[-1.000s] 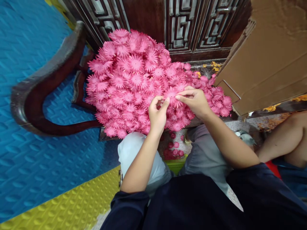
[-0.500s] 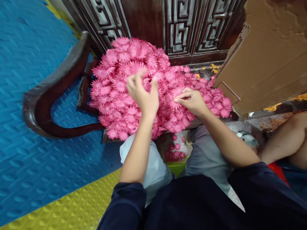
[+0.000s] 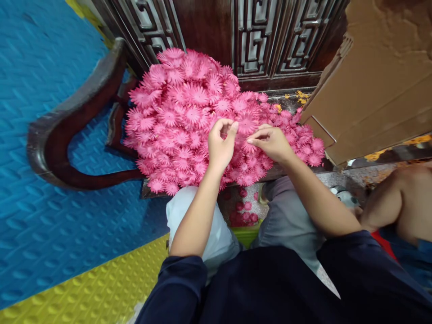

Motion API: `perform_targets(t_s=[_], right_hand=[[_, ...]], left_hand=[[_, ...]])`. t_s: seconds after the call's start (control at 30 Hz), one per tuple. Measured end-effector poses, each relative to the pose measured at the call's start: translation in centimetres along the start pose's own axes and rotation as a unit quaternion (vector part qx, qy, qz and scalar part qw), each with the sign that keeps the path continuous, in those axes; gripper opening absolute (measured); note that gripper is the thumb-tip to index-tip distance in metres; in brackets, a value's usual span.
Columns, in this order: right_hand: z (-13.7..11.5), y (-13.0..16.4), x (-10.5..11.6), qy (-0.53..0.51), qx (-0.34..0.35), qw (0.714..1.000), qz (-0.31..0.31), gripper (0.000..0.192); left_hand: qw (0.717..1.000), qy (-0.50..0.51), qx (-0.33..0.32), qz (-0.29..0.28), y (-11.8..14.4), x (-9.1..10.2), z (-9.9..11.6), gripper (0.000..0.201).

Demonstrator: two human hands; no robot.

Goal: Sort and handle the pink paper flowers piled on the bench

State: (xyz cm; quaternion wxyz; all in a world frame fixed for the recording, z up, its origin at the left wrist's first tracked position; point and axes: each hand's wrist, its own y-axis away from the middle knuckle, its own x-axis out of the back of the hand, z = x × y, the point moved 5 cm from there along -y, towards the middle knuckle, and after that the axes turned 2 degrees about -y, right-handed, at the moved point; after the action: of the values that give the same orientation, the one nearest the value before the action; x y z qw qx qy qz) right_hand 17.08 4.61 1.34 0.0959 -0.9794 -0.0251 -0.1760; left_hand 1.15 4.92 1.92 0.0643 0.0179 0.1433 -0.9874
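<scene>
Both forearms reach forward over the knees to a heaped pile of pink paper daisy-shaped flowers (image 3: 189,121) on a dark wooden seat (image 3: 67,135). The left hand (image 3: 220,146) curls, thumb meeting forefinger; the right hand (image 3: 272,143) pinches likewise. Petals hide whatever each pinch grips.

We count two hands of our own, the left hand (image 3: 220,146) and the right hand (image 3: 271,143). One heap of pink paper flowers (image 3: 189,117), far too many to number. One dark carved wooden chair (image 3: 64,135). One cardboard box (image 3: 378,81). One other person's arm (image 3: 401,198). Some fallen pink flowers (image 3: 243,211) on the floor, a blurred cluster we cannot count.
</scene>
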Motion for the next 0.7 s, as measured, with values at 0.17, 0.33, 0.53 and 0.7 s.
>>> perform_targets(t_s=[0.17,0.33,0.53,0.7], right_hand=[[0.8,-0.2,0.6,-0.027,-0.027,0.999,0.022,0.021],[1.4,-0.3,1.2,-0.101,-0.052,0.992,0.048,0.025],[1.2,0.1,-0.1,-0.164,-0.063,0.983,-0.055,0.054],[0.7,0.5,-1.3,-0.203,-0.094,0.971,-0.085,0.046]], left_hand=[[0.999,0.037,0.021,0.000,-0.1,-0.1,-0.7,0.020],[0.995,0.070,0.073,0.000,-0.2,-0.2,-1.1,0.020],[0.996,0.047,0.069,0.016,0.2,-0.3,-1.5,0.018],[0.999,0.028,0.035,0.026,0.6,-0.7,-1.7,0.020]])
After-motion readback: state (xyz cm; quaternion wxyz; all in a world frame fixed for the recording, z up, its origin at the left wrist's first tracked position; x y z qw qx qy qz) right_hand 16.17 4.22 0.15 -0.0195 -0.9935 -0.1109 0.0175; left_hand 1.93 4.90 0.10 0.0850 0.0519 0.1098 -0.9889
